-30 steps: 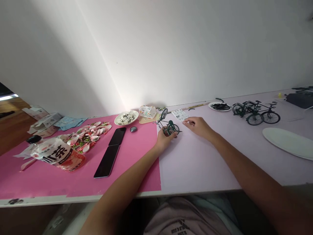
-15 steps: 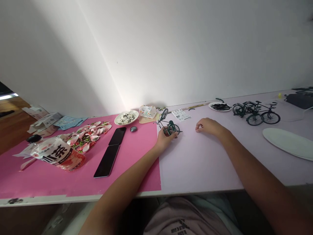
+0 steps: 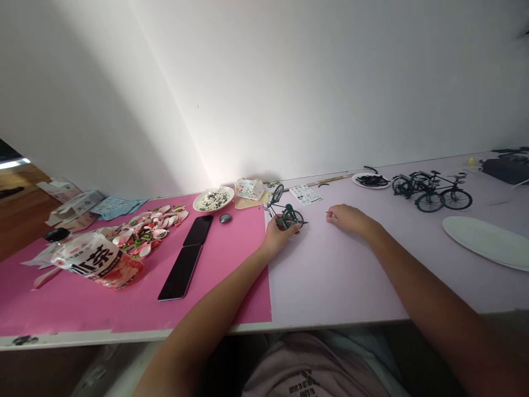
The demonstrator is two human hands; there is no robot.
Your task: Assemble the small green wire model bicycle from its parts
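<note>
A dark green model bicycle [image 3: 288, 209] is in my left hand [image 3: 278, 234], tipped so one wheel points up toward the wall. My fingers grip it around the lower wheel and frame. To the right, my right hand [image 3: 344, 218] is closed in a pinch just above the lilac tabletop. A tiny dark thin piece pokes out from its fingertips, too small to name. A gap separates this hand from the bicycle. Behind the bicycle lies a printed parts sheet [image 3: 306, 194].
Finished model bicycles [image 3: 432, 193] stand at right, near a white oval plate [image 3: 487, 240] and a plate of black parts [image 3: 371, 181]. On the pink side are two phones [image 3: 179, 273], a grey mouse-like object [image 3: 225, 218], a plate of small pieces [image 3: 214, 199], spoons and a tea bottle [image 3: 99, 259].
My right hand has shifted slightly left and down, and a thin dark piece now shows at its fingertips. The left hand and bicycle stay in place.
</note>
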